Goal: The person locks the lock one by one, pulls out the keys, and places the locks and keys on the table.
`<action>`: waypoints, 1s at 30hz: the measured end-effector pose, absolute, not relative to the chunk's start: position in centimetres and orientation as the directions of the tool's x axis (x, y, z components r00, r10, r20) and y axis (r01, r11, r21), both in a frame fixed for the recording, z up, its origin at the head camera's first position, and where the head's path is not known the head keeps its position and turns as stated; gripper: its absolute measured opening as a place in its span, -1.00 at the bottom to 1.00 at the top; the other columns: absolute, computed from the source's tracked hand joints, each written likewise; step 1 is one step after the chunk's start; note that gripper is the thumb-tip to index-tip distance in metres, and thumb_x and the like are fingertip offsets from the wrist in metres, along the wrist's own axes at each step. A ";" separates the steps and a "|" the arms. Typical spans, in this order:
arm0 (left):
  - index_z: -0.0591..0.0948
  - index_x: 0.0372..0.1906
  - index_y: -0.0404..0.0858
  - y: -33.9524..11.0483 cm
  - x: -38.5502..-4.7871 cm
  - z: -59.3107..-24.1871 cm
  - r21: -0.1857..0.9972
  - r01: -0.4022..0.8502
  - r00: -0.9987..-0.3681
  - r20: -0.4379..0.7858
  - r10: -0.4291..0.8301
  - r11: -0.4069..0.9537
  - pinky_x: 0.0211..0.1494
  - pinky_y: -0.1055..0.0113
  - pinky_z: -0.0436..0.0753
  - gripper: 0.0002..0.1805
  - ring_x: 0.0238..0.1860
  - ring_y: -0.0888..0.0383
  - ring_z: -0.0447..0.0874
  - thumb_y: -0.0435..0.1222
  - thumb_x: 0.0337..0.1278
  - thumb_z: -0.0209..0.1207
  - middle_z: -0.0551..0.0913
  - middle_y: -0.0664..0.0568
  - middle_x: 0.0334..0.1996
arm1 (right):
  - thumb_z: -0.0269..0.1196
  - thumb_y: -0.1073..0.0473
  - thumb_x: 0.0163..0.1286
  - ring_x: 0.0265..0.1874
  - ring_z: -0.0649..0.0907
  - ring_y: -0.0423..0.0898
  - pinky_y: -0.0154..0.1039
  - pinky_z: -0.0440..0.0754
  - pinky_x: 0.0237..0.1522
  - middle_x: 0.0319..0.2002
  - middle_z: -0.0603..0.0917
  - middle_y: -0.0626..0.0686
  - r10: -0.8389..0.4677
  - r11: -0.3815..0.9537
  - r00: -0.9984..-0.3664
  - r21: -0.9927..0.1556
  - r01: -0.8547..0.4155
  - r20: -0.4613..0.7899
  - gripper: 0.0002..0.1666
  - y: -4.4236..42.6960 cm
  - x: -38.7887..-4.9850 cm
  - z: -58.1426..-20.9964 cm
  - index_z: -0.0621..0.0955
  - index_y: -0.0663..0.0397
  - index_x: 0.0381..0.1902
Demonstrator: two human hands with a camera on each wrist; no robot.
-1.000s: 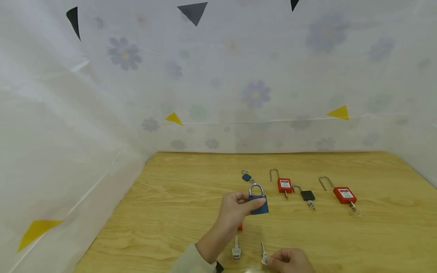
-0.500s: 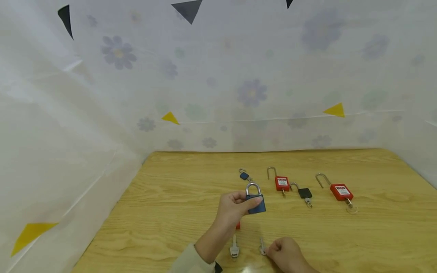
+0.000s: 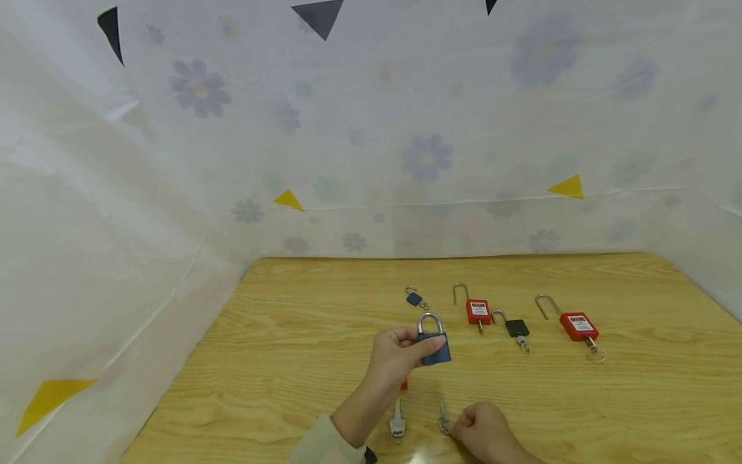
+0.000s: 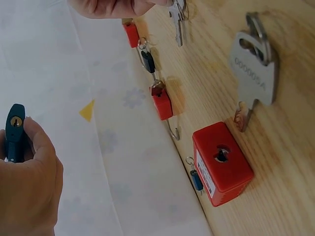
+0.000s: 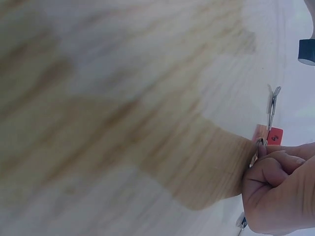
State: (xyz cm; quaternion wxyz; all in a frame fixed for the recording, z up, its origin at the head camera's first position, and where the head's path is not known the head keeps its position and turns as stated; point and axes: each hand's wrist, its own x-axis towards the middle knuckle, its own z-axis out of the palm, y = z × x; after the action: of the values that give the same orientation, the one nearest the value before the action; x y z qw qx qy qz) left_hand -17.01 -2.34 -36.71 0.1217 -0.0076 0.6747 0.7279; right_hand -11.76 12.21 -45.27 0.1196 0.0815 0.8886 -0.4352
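In the head view the left hand [image 3: 391,361] grips a blue padlock [image 3: 435,348] between thumb and fingers, its shackle up and closed. The left wrist view shows the keyhole end of that padlock [image 4: 15,123] in the left hand [image 4: 32,177], with no key in it. Low on the right, the right hand [image 3: 484,430] pinches the ring end of a small silver key [image 3: 443,413] close to the table. The right wrist view has the right hand [image 5: 280,191] with curled fingers at the key's ring [image 5: 260,143].
A larger key [image 3: 397,425] lies left of the small one, below a red padlock [image 3: 404,384] partly hidden by the left arm. Farther back lie a small blue padlock [image 3: 414,299], two red ones [image 3: 478,310] [image 3: 578,327] and a black one [image 3: 516,328], shackles open, keys attached.
The right hand has moved slightly up and left in the head view, with the small key. The left hand still holds the blue padlock, and the whole view has shifted a little.
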 end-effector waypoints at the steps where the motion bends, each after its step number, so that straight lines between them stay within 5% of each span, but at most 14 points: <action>1: 0.62 -0.32 -0.38 -2.3 -17.0 -36.7 0.981 -0.187 -0.971 -0.175 0.166 -0.059 -0.17 0.36 0.66 -0.77 -0.41 0.27 0.68 -0.30 -0.05 0.34 0.68 0.10 -0.50 | 0.30 0.23 0.14 -0.67 0.40 -0.21 -0.40 0.34 -0.60 -0.76 0.45 -0.11 0.036 0.611 -0.959 -0.754 0.243 -0.280 -0.72 12.3 -11.8 -45.2 0.56 0.19 -0.72; 19: 0.62 -0.34 -0.38 -1.2 -17.6 -38.0 0.981 -0.190 -0.969 -0.184 0.167 -0.022 -0.24 0.36 0.66 -0.77 -0.42 0.25 0.68 -0.31 -0.08 0.35 0.72 0.02 -0.43 | 0.28 0.21 0.14 -0.68 0.39 -0.21 -0.40 0.32 -0.59 -0.75 0.42 -0.11 0.012 0.595 -0.942 -0.754 0.276 -0.336 -0.73 13.5 -12.0 -45.0 0.57 0.17 -0.70; 30: 0.67 -0.35 -0.27 0.4 -18.3 -39.5 0.957 -0.049 -0.986 -0.092 0.139 0.285 -0.42 0.46 0.61 -0.77 -0.43 0.31 0.56 -0.26 -0.17 0.41 0.65 0.08 -0.44 | 0.15 0.18 0.29 -0.49 0.44 -0.16 -0.30 0.41 -0.42 -0.54 0.50 -0.07 -0.082 0.538 -0.899 -0.778 0.323 -0.430 -0.81 17.1 -11.8 -44.5 0.61 0.22 -0.35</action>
State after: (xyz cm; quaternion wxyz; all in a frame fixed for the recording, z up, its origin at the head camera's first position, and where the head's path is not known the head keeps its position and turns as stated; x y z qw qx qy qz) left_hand -18.32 0.43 -39.53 0.0787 0.0279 0.7977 0.5972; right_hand -11.78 17.06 -44.46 0.2131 0.0711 0.8507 -0.4752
